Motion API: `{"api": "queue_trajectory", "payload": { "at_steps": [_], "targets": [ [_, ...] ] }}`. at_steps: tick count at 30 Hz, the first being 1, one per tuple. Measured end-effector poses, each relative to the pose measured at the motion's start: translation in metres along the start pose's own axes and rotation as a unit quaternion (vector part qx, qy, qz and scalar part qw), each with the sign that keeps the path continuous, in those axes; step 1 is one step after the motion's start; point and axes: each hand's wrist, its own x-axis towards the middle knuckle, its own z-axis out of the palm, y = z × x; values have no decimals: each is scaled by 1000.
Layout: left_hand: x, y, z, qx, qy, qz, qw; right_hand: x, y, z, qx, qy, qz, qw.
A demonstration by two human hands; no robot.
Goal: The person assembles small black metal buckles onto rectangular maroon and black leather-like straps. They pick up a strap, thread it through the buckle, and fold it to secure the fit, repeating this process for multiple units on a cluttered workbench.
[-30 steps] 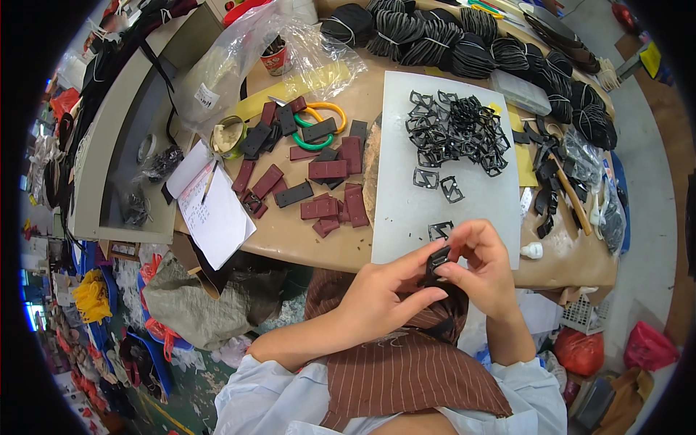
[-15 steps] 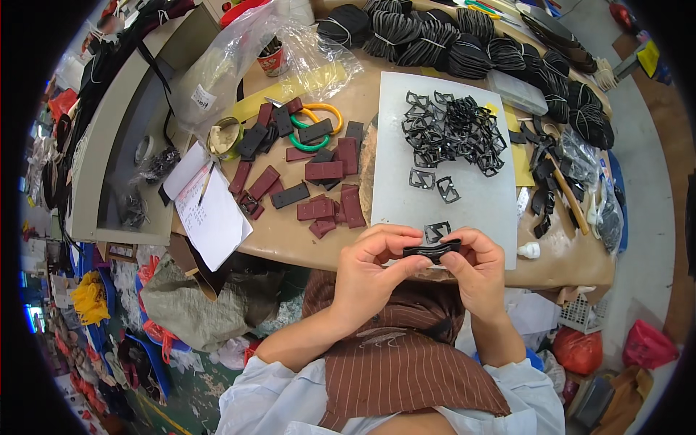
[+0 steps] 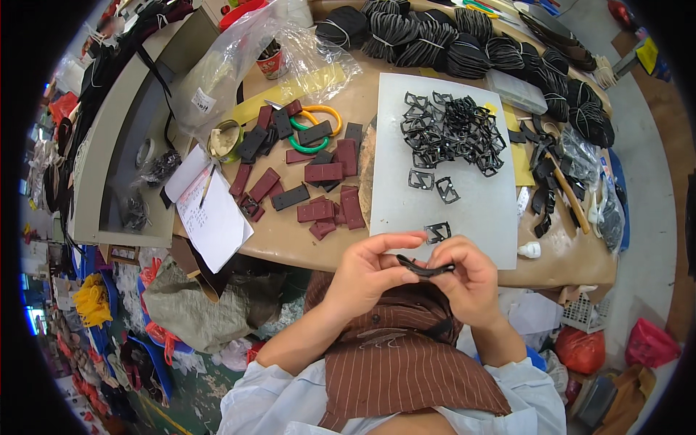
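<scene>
Between my hands is a short black folded strap piece (image 3: 429,271), bent in a shallow curve. My left hand (image 3: 362,275) pinches its left end with thumb and fingers. At the other end, the thumb and fingers of my right hand (image 3: 470,283) close on it. Just beyond the fingers, a single black buckle frame (image 3: 438,233) lies on the white board (image 3: 395,210). Farther up the board is a tangled heap of similar black buckles (image 3: 464,130), with two loose buckles below it.
Maroon and black folded strap pieces (image 3: 324,172) lie scattered to the left, by scissors (image 3: 335,119) with green and orange handles. A notepad (image 3: 210,217) with a pen hangs at the left edge. Bundled black straps (image 3: 420,36) line the back; a wooden-handled tool (image 3: 569,192) lies right.
Both hands have come slightly nearer my body with the black strap piece, which now tilts down to the right. More of the single buckle beyond them shows.
</scene>
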Motion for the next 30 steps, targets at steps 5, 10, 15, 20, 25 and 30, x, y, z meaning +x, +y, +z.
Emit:
{"api": "queue_trajectory", "payload": {
  "at_steps": [5, 10, 15, 20, 25, 30],
  "targets": [
    [3, -8, 1, -45, -18, 29, 998, -7, 3, 16, 199, 91, 80, 973],
    [18, -9, 13, 104, -16, 86, 991, -16, 16, -3, 283, 98, 166, 939],
    [35, -12, 15, -23, -1, -75, 997, -11, 4, -19, 251, 112, 204, 940],
    [33, -5, 21, -23, -16, -82, 996, -9, 3, -23, 250, 90, 182, 947],
    [28, -3, 23, -3, -24, -59, 998, -9, 5, -24, 259, 84, 175, 946],
    [30, -8, 19, 4, -42, -72, 997, -8, 4, -22, 265, 107, 183, 941]
  ]
}}
